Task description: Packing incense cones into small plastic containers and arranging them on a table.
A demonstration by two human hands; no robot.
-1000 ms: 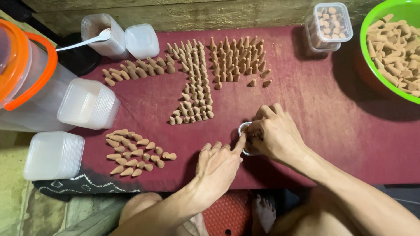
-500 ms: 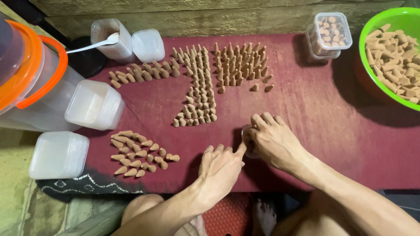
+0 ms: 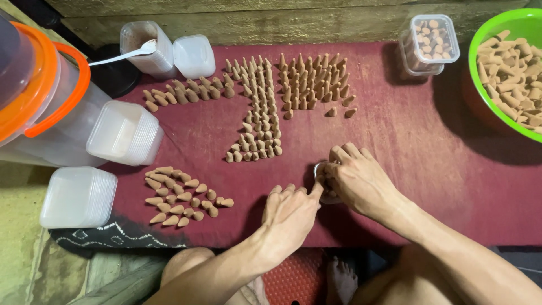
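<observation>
Camera closer; two hands, one small container

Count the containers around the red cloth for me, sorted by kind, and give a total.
Small clear plastic tubs: 6, namely tub with spoon, upturned tub, stack, second stack, filled tub, tub in the right hand
Green bowl: 1
Large clear bucket: 1
Total: 8
</observation>
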